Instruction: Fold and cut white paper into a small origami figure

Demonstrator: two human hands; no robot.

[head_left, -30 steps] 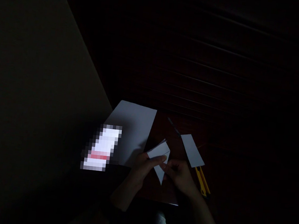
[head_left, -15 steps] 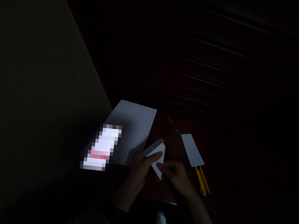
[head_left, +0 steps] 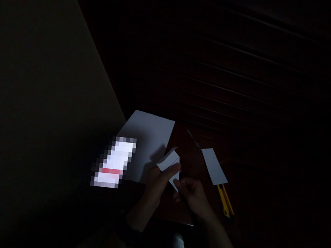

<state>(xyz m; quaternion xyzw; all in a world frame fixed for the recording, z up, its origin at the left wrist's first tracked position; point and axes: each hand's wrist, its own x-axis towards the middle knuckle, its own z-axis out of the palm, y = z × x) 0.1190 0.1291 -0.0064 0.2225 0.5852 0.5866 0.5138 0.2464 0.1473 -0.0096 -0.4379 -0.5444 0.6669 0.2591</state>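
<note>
- Black band (head_left: 129, 231) circles our left wrist, short of the near edge of the table (head_left: 170, 214).
- Just past that edge we have the folded white paper (head_left: 168, 161); our left hand (head_left: 155, 184) grasps it, thumb pressed on its upper face.
- Our right hand (head_left: 195, 194) pinches the paper's lower tip between its fingers.
- Yellow tool (head_left: 224, 201) lies to the right, running up to a narrow white strip (head_left: 214, 166) set aslant.
- Bright pixelated rectangle (head_left: 114, 162) sits at left, covering part of a large white sheet (head_left: 151, 134) toward the far left corner.
- Thin dark item (head_left: 192, 138), too dim for us to identify, points toward the far edge.
</note>
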